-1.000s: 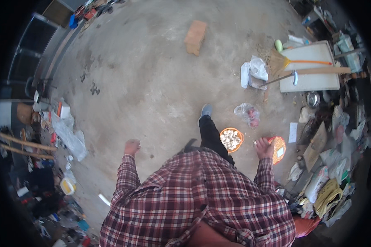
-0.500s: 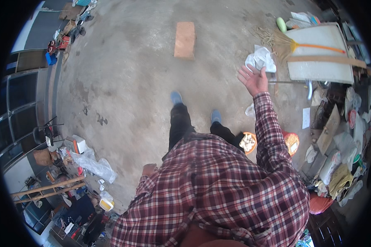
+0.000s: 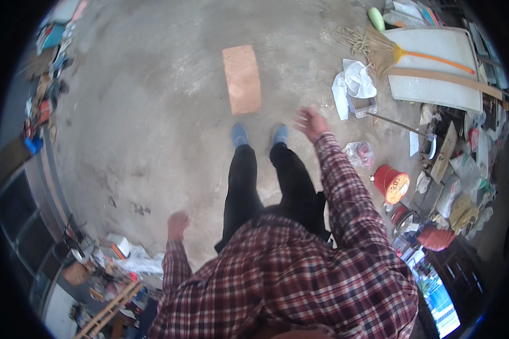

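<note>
My right hand [image 3: 311, 123] hangs in the air to the right of my shoes, its fingers loosely spread and slightly blurred, with nothing in them. My left hand [image 3: 178, 225] hangs low at my left side; its fingers are too smeared to read. Ahead of my feet, a light brown oblong block like a cardboard box [image 3: 242, 80] lies on the concrete floor [image 3: 152, 113]. Neither hand touches it. Nearest to my right hand on the floor are a clear plastic bag [image 3: 360, 153] with something pinkish inside and a white bag [image 3: 357, 79] beside a clear tray [image 3: 363, 106].
At right stand a red bucket [image 3: 391, 183], a straw broom [image 3: 387, 53] with an orange handle across a white board [image 3: 435, 87], and a pale green gourd-like object [image 3: 376, 19]. Piled clutter lines both sides. A bamboo ladder [image 3: 110, 311] leans at lower left. A lit screen [image 3: 438, 302] shows at lower right.
I have stepped closer to the brown block, and my feet are now side by side. My right hand has dropped lower and inward. My left hand has swung out from my side.
</note>
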